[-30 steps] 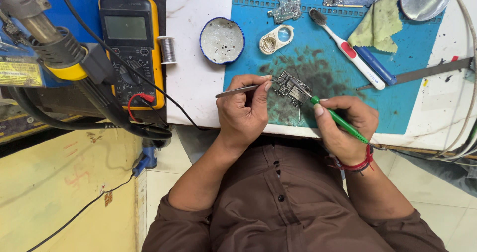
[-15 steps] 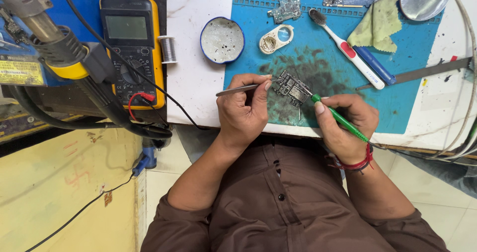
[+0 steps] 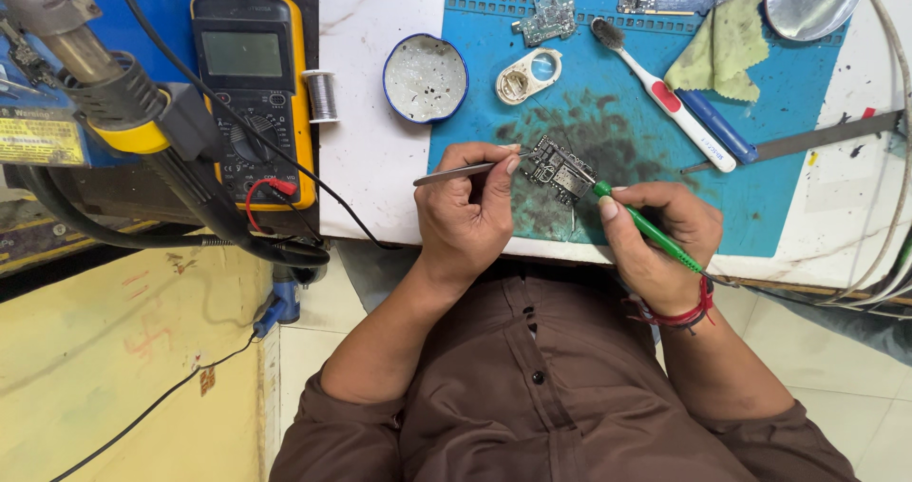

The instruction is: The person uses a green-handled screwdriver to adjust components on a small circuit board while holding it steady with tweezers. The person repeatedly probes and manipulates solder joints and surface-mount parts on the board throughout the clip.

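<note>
White bench (image 3: pixel 380 188), blue mat (image 3: pixel 760 197): at centre frame, left hand (image 3: pixel 470 221) pinches steel tweezers (image 3: pixel 456 171), right hand (image 3: pixel 655 240) pinches green-handled tool (image 3: pixel 646 226), both on small, likely light, fragile circuit board (image 3: pixel 560 169); hold its edges.

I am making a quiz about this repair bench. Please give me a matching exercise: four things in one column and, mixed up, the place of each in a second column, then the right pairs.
Things:
1. tweezers
2. green tool
3. multimeter
4. toothbrush

Places:
A. lying on the blue mat
B. in the left hand
C. left of the white table
D. in the right hand

Pairs: 1-B, 2-D, 3-C, 4-A
</note>
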